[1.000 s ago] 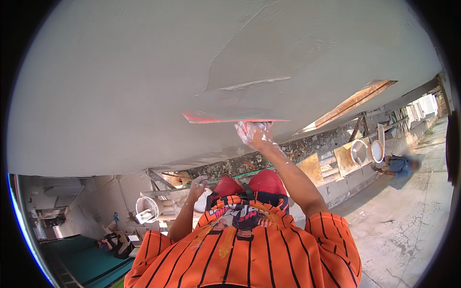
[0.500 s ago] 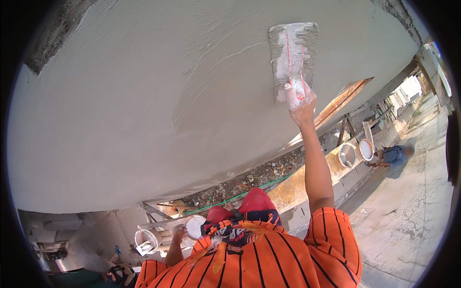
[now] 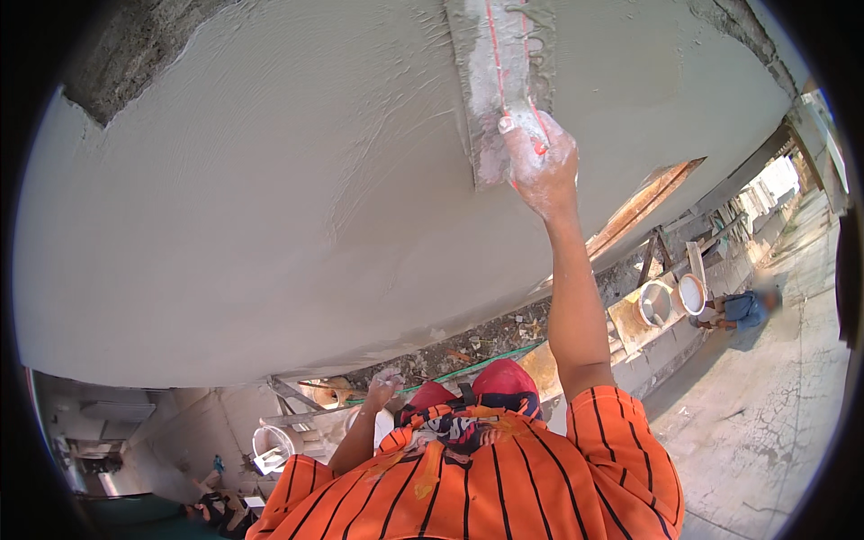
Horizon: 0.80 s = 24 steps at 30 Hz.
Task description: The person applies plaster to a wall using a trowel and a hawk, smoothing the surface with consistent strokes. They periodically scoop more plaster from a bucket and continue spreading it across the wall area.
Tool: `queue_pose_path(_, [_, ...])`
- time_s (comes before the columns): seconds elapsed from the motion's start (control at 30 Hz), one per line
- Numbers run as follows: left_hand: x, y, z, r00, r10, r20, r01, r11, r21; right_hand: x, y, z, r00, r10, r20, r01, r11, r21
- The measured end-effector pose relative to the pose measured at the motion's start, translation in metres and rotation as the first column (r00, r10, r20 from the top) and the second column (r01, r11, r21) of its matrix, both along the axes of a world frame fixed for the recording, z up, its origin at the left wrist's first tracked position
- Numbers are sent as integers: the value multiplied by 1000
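My right hand (image 3: 541,165), smeared white, grips the handle of a flat plastering trowel (image 3: 477,99) with red lines along its back. The trowel stands lengthwise against the grey plastered wall (image 3: 261,225), near the top of the view, with wet material on it. Fine strokes mark the plaster left of it. My left hand (image 3: 385,385), also white-smeared, is down by my body with fingers curled; what they hold, if anything, is too small to make out.
Rough concrete (image 3: 135,54) borders the plaster at upper left. An orange-brown framed opening (image 3: 643,202) lies right of my arm. Below are planks (image 3: 540,364) with buckets (image 3: 654,303), a rubble strip, and another bucket (image 3: 270,445). A person in blue (image 3: 742,309) is on the concrete path at right.
The trowel went from crosswise to lengthwise and rose up the wall, shifting slightly left over the last half second. My left hand dipped, then came up again. The view has shifted.
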<state>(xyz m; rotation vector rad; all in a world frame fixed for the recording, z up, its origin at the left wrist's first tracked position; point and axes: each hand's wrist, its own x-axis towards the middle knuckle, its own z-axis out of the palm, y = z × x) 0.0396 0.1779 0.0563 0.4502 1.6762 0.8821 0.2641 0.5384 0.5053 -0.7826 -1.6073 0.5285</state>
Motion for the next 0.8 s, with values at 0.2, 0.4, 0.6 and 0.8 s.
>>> queue_pose_path(0.2, [-68,-71,-11,974,228,-4,-228,972,-51,83,70,-46,843,-271,-464,66,909,-411])
queue_pose_path(0.4, [-106,-195,-14,955,268,-125,-295,873,-389,42,-35,-145,856,176,-485,-356,882,-308])
queue_pose_path(0.6, [-107,-195,9,974,163,-159,-210,915,-344,-91,-147,-278,593,394,703,-186,916,-356])
queue_pose_path(0.8, [-87,-142,17,956,274,-106,-289,943,-168,-99,-91,-242,635,245,733,-81,964,-252])
